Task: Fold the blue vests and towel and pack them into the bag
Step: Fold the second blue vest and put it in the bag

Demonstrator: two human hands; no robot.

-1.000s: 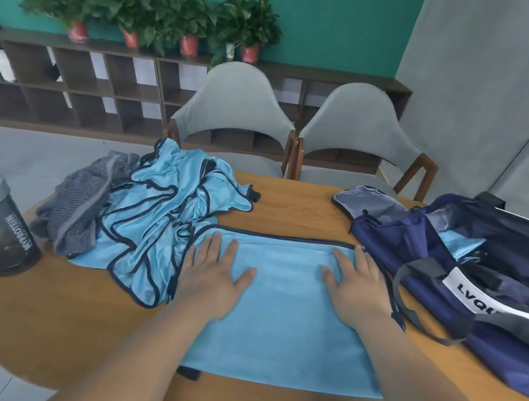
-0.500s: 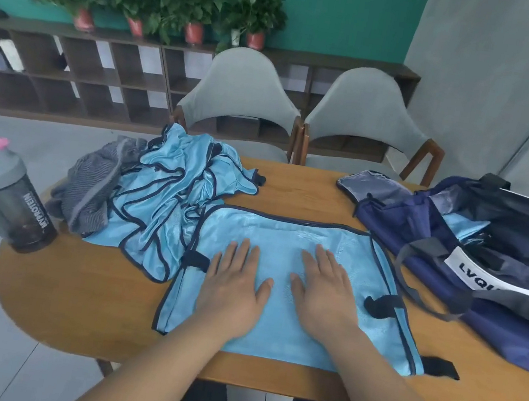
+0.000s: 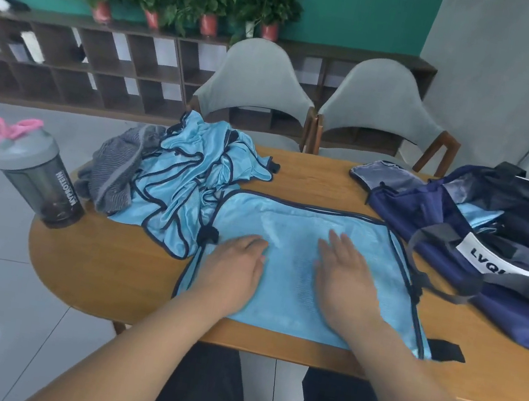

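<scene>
A light blue mesh vest [image 3: 300, 227] with dark trim lies spread flat on the wooden table [image 3: 107, 265] in front of me. Both hands press down on it side by side: my left hand [image 3: 234, 265] with fingers slightly bent, my right hand [image 3: 343, 275] flat with straight fingers. A crumpled pile of more blue vests [image 3: 187, 174] sits at the back left, touching the flat vest's left corner. A grey striped towel [image 3: 115, 169] lies bunched against the pile's left side. The navy duffel bag [image 3: 500, 300] stands open on the right, with blue fabric [image 3: 477, 213] showing inside.
A dark shaker bottle [image 3: 39, 182] with a pink loop stands at the table's left edge. Two grey chairs [image 3: 257, 81] are pushed in at the far side. A bag strap [image 3: 442, 291] lies beside the vest's right edge. A black tab [image 3: 445, 350] sticks out at its near right corner.
My hands slid from the vest's far corners to its middle and now lie close together. The view pulled back, so the vest's side trim and black tabs show.
</scene>
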